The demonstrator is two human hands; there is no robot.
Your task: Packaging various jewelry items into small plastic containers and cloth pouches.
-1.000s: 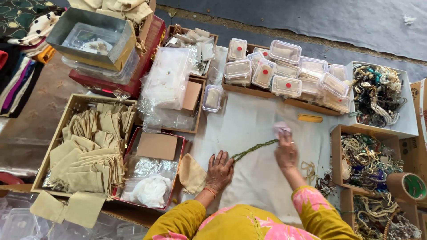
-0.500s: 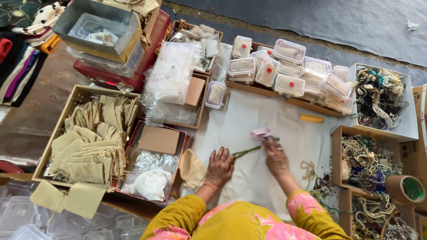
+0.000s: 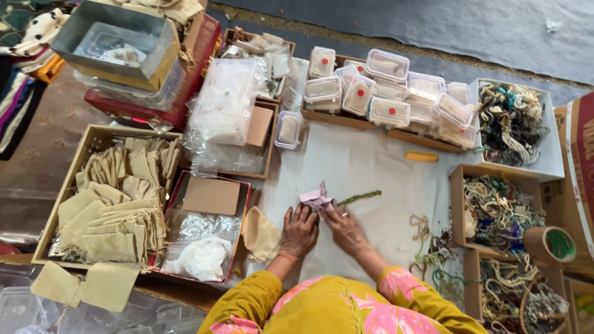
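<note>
Left hand [image 3: 299, 231] lies flat, fingers spread on the white cloth [image 3: 359, 167], beside the beige fabric pouch [image 3: 261, 234]. Right hand [image 3: 344, 226] pinches the small pink paper piece [image 3: 314, 197], it seems, at the near end of the thin green bead strand [image 3: 359, 197], which stretches rightward across the cloth. Beyond, clear plastic lidded boxes with red dots [image 3: 371, 96] crowd a cardboard tray.

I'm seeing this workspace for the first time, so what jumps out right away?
At centre, the left hand and right hand meet over a white cloth, at a crumpled pink paper scrap and a green beaded strand. Behind lie stacked clear plastic boxes with red dots; at left, a wooden tray of beige drawstring pouches.
</note>
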